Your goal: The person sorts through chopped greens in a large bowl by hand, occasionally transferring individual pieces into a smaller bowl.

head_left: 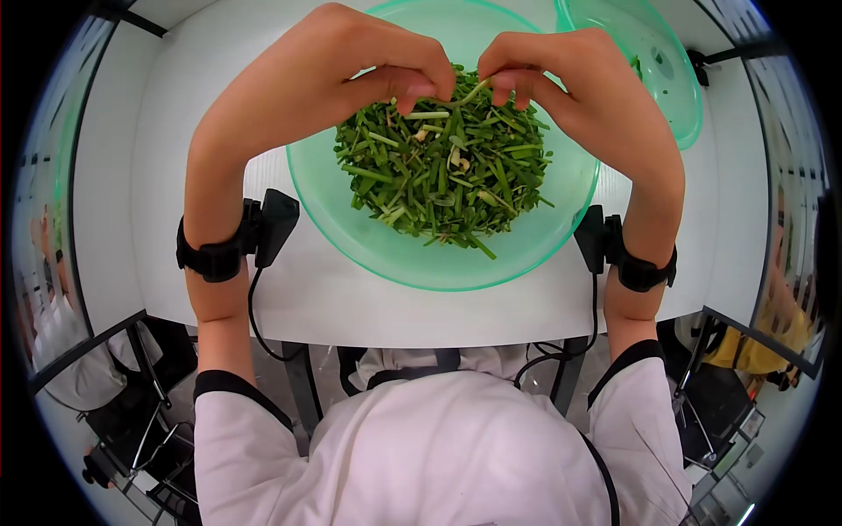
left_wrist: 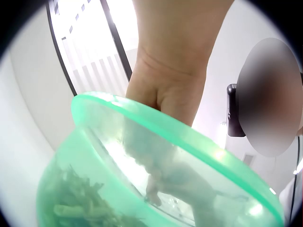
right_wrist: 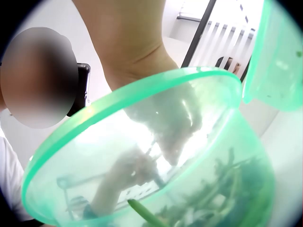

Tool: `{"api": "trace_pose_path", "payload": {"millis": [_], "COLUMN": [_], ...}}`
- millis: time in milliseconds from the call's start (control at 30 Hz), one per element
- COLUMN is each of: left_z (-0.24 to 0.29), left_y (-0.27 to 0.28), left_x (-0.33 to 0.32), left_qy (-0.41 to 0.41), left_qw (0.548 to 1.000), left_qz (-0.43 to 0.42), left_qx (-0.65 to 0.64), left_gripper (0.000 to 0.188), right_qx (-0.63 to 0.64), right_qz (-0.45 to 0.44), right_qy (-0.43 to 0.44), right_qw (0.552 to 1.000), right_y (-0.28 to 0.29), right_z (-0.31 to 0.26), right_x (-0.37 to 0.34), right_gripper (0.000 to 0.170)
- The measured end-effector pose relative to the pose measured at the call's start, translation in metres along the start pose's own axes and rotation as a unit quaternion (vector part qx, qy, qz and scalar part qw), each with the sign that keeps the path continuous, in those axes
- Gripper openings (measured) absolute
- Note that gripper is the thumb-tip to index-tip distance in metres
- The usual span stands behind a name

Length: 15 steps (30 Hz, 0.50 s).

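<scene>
A round translucent green bowl (head_left: 351, 230) holds a heap of cut green stems (head_left: 438, 175) with a few pale bits among them. Over the heap's far side, the left hand (head_left: 377, 66) and right hand (head_left: 553, 70) face each other, both with bent fingers, pinching a thin green stem (head_left: 472, 93) between them. In the left wrist view the left hand (left_wrist: 165, 104) shows partly through the bowl's rim (left_wrist: 180, 137). In the right wrist view the right hand (right_wrist: 165, 113) is blurred behind the bowl wall, and one stem (right_wrist: 146, 213) stands out near the bottom.
A second green container (head_left: 684, 114) with a few green scraps stands at the back right of the white table (head_left: 421, 324). Dark cables hang from both wrist cameras over the near edge. Clear panels with black frames flank the table; chairs and people show beyond.
</scene>
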<state>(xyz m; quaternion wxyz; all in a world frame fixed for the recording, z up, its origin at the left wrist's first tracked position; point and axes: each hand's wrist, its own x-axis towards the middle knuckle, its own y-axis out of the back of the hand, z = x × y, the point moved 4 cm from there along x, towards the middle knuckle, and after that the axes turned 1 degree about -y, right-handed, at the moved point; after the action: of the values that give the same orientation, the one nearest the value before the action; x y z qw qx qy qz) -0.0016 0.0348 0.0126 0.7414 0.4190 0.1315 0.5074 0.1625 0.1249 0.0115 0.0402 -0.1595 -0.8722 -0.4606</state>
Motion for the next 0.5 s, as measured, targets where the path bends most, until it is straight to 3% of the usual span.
{"api": "trace_pose_path", "payload": {"millis": [233,433,500], "left_z": [-0.002,-0.006,-0.008], "left_y": [0.002,-0.008,-0.010], "left_x": [0.004,0.008,0.008], "left_qy": [0.027,0.066,0.112], "left_qw": [0.998,0.995,0.986], "left_qz": [0.057,0.061,0.082], "left_qx": [0.009,-0.041,-0.090], "left_gripper": [0.007,0.009,0.010], "right_qx": [0.026,0.077,0.094], "right_qz": [-0.025,-0.002,0.005], "right_qy": [-0.010,0.031,0.023], "right_qw": [0.999,0.997,0.995], "right_y": [-0.011,-0.019,-0.018], "right_z": [-0.002,-0.005,-0.005], "right_x": [-0.001,0.001,0.001], "right_gripper": [0.006,0.008,0.008]}}
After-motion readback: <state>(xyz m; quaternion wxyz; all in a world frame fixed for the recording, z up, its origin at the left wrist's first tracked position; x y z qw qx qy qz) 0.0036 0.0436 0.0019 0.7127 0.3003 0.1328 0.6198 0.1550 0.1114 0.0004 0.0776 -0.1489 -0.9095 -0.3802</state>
